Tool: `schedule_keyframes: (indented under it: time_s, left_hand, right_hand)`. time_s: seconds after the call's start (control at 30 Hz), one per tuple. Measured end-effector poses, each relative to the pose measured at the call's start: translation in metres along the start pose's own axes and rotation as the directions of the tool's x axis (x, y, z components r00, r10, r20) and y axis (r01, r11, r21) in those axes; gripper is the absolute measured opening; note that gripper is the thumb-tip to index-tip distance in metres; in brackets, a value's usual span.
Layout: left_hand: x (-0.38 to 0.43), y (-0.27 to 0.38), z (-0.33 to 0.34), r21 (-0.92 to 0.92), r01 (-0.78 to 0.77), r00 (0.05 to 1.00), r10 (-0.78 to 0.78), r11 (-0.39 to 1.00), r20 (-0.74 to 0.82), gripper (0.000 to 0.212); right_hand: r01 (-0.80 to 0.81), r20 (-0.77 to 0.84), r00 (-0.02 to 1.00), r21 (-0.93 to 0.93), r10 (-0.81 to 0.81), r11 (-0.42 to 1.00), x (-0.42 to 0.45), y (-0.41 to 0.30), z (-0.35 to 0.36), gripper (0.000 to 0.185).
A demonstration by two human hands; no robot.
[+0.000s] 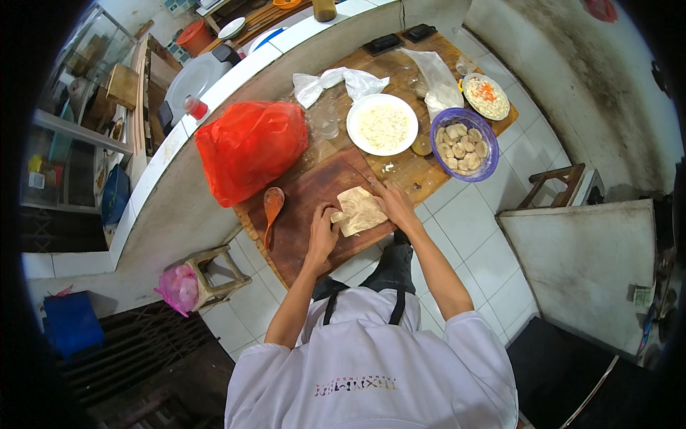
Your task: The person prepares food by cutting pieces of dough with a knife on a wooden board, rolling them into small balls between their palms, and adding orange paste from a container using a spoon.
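A flat, roughly square piece of pale dough or tofu skin lies on the reddish-brown wooden board. My left hand pinches a small pale strip at its left edge. At the right edge, my right hand touches the sheet with bent fingers; a thin dark blade, perhaps a knife, extends up and left from that hand. An orange-brown wooden spoon rests left of my left hand. Beyond the board stands a white plate of chopped pale food. White crumbs lie near the board's edge.
A large red plastic bag sits at the table's left. On the right are a purple bowl of round pale pieces and a plate with chopped white and orange food. Clear plastic bags lie behind; a tiled low wall curves along the left.
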State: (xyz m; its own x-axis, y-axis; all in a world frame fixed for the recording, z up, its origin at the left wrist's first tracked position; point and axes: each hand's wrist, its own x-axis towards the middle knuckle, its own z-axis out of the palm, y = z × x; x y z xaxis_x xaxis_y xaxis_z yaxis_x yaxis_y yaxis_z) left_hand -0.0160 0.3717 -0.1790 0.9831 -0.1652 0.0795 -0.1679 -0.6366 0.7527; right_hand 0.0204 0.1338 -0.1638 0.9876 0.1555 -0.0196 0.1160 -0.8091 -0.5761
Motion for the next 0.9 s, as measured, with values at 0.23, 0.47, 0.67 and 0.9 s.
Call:
schedule_keyframes:
  time_s: [0.23,0.47,0.67,0.9]
  left_hand:
    - [-0.037,0.020,-0.036,-0.498,0.277,0.960,-0.222,0.822,0.168,0.026]
    - [-0.058,0.021,-0.084,-0.520,0.321,0.947,-0.255,0.791,0.197,0.049]
    - [-0.049,0.020,-0.068,-0.436,0.302,0.948,-0.218,0.848,0.233,0.044]
    - [-0.016,0.006,-0.011,-0.147,0.102,0.979,-0.073,0.984,0.192,0.047]
  right_hand:
    - [0.171,0.037,0.985,-0.190,-0.167,0.967,0.037,0.016,0.018,0.051]
    - [0.068,0.020,0.998,-0.095,-0.066,0.993,0.038,-0.004,0.013,0.053]
    - [-0.011,-0.126,0.992,-0.149,-0.008,0.989,0.017,0.000,0.027,0.055]
    - [-0.062,-0.037,0.998,-0.109,0.058,0.992,0.014,0.018,0.032,0.056]
